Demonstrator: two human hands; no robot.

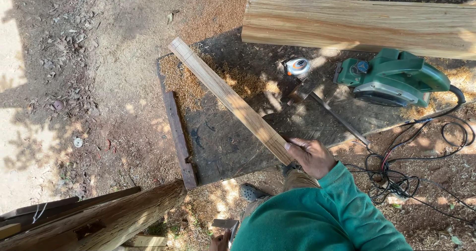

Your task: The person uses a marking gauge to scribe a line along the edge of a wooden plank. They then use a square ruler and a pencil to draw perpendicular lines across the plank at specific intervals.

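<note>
My right hand (pixel 311 157) grips the near end of a long narrow wooden strip (pixel 225 95). The strip lies diagonally across a dark worn board (pixel 233 142) on the ground, its far end pointing up and left. My green sleeve (pixel 342 201) fills the lower middle. At the bottom edge my left hand (pixel 219 242) is only partly in view, closed around the handle of a small grey-headed tool (pixel 225 224).
A green electric planer (pixel 394 77) rests on the board's right side, its black cable (pixel 421 171) coiled on the dirt. A tape measure (pixel 297 66) and a thin metal rod (pixel 339 118) lie beside it. A wide plank (pixel 362 25) lies at the back, rough timber (pixel 114 219) at the lower left. Sawdust covers the ground.
</note>
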